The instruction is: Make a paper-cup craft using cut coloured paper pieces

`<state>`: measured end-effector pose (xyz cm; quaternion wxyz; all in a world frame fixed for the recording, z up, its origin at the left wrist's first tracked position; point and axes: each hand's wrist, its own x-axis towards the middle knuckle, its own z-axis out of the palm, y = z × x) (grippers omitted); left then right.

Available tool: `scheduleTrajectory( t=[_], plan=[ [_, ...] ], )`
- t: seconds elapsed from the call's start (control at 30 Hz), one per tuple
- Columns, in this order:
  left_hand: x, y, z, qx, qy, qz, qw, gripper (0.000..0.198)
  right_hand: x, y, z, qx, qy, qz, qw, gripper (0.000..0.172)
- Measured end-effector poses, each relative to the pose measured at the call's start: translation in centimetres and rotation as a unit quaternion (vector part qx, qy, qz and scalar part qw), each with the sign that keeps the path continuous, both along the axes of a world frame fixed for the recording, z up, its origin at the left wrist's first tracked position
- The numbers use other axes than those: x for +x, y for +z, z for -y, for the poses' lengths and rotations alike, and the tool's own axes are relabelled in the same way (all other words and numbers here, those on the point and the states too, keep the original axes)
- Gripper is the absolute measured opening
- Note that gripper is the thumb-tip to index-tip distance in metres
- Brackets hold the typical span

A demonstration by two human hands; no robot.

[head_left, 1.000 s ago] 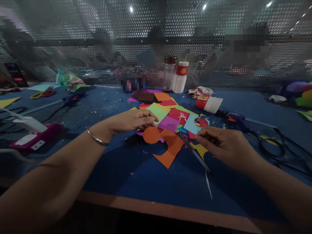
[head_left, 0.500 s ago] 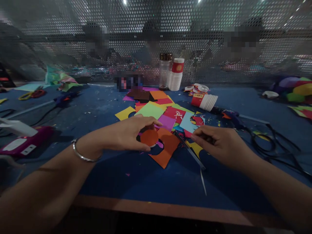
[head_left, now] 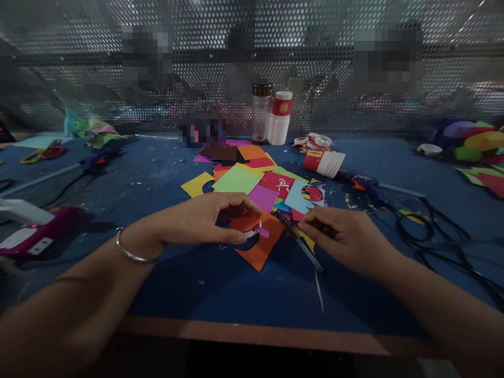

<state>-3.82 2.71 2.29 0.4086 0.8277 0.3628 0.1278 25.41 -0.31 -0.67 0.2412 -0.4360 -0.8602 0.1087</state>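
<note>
In my left hand (head_left: 205, 218), thumb and fingers close around an orange paper disc (head_left: 244, 223) with a white rim, now tilted. A small purple paper piece (head_left: 262, 231) shows at its edge. Below lies orange paper (head_left: 262, 252) with a round cut-out. My right hand (head_left: 334, 228) is pinched, and anything between its fingertips is hidden. Between the hands lies a long, narrow dark-and-grey tool (head_left: 303, 245), its kind unclear, with a thin white strip (head_left: 319, 291) at its near end. Green paper (head_left: 236, 179) and light blue paper (head_left: 295, 197) lie beyond.
Behind stand a glass jar (head_left: 261, 115) and stacked paper cups (head_left: 279, 118); more cups (head_left: 325, 164) lie sideways. A glue gun (head_left: 368, 188) with a black cable is at right, another (head_left: 98, 161) at left. A magenta power strip (head_left: 43, 231) sits left. People are behind the mesh.
My left hand has tilted the orange disc, so its face shows less and its white rim more. My right hand has shifted slightly left, still pinched. The whole view has moved a little.
</note>
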Motion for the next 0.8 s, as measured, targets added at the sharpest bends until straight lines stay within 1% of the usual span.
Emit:
scheduleTrajectory(
  t=[0.1, 0.17, 0.23, 0.37, 0.5, 0.57, 0.63, 0.67, 0.73, 0.8],
  plan=[
    [0.2, 0.0, 0.2, -0.076, 0.010, 0.093, 0.993, 0.040, -0.1, 0.2, 0.2, 0.002, 0.006, -0.014, 1.000, 0.023],
    [0.4, 0.0, 0.3, -0.134, 0.016, 0.148, 0.980, 0.039, -0.3, 0.3, 0.4, 0.006, 0.011, -0.028, 1.000, 0.021],
    [0.6, -0.1, 0.4, -0.176, 0.009, 0.181, 0.968, 0.038, -0.4, 0.4, 0.5, 0.012, 0.010, -0.041, 0.999, 0.021],
    [0.7, -0.5, 0.4, -0.219, -0.018, 0.216, 0.951, 0.040, -0.7, 0.4, 0.7, 0.017, 0.005, -0.056, 0.998, 0.019],
    [0.7, -0.6, 0.4, -0.234, -0.010, 0.233, 0.944, 0.040, -0.8, 0.2, 0.7, 0.035, 0.017, -0.058, 0.998, 0.017],
    [0.7, -0.5, 0.5, -0.231, -0.009, 0.225, 0.947, 0.039, -0.9, 0.2, 0.7, 0.035, 0.020, -0.060, 0.997, 0.017],
    [0.7, -0.2, 0.5, -0.206, -0.009, 0.197, 0.958, 0.039, -0.9, 0.3, 0.8, 0.022, 0.024, -0.050, 0.998, 0.018],
    [0.6, 0.0, 0.5, -0.182, -0.009, 0.176, 0.967, 0.040, -1.0, 0.3, 0.8, 0.009, 0.027, -0.038, 0.999, 0.019],
    [0.2, 0.3, 0.4, -0.104, -0.010, 0.114, 0.988, 0.042, -1.0, 0.4, 0.8, -0.029, 0.026, -0.001, 0.999, 0.019],
    [-0.2, 0.4, 0.2, -0.016, -0.021, 0.021, 0.999, 0.046, -1.1, 0.3, 0.7, -0.067, 0.017, 0.041, 0.997, 0.018]
  ],
)
